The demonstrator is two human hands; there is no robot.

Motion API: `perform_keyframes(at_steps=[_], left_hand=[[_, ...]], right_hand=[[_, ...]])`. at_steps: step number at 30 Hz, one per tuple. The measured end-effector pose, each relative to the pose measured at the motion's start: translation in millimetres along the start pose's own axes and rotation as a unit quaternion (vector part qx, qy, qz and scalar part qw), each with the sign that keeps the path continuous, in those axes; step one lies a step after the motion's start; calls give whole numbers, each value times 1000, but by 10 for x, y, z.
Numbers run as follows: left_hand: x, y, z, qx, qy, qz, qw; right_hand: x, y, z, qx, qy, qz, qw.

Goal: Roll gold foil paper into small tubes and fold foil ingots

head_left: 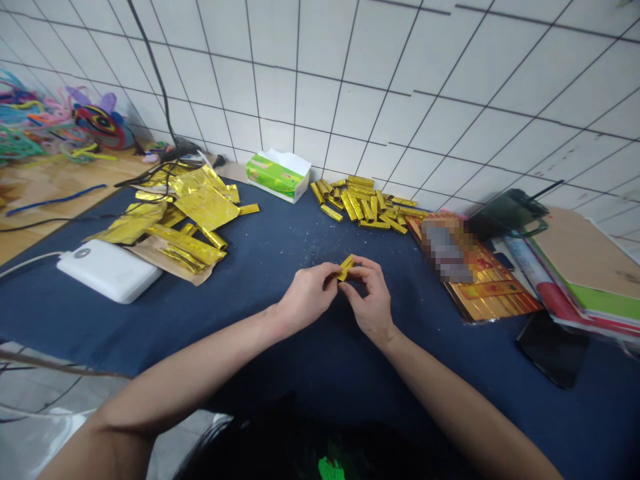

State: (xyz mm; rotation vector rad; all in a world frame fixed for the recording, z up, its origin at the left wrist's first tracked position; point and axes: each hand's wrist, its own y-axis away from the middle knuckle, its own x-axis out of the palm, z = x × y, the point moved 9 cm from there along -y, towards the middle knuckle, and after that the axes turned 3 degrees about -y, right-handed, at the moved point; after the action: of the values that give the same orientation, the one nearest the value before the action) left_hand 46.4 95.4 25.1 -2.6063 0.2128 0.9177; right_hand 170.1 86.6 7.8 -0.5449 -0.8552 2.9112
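Both my hands sit at the middle of a dark blue cloth-covered table (250, 320). My left hand (307, 297) and my right hand (367, 300) pinch a small folded piece of gold foil paper (345, 268) between their fingertips. Beyond them lies a heap of folded gold foil bars (360, 203) against the wall. To the left, loose gold foil sheets (205, 203) and rolled strips (185, 245) rest on brown paper (173, 263). Neither heap touches my hands.
A white power bank (107, 270) with a cable lies at the left, and a green tissue box (277, 175) stands by the white tile wall (400, 87). On the right are a stack of gold printed paper (493, 293), a black phone (553, 348) and notebooks (575, 267).
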Motion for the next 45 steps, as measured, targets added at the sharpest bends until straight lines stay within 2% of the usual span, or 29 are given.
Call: perform_keyframes(at_steps=[7, 14, 33, 45], left_hand=[[-23, 2, -19, 18, -12, -18, 1000], [-42, 1, -67, 37, -22, -25, 999], [-17, 5, -12, 13, -21, -6, 1000], [12, 13, -17, 10, 10, 5, 1000]], right_hand=[[-7, -30, 127, -41, 45, -1, 998], [4, -25, 122, -44, 63, 4, 997], [34, -27, 129, -55, 86, 20, 995], [-6, -27, 149, -64, 78, 3, 995]])
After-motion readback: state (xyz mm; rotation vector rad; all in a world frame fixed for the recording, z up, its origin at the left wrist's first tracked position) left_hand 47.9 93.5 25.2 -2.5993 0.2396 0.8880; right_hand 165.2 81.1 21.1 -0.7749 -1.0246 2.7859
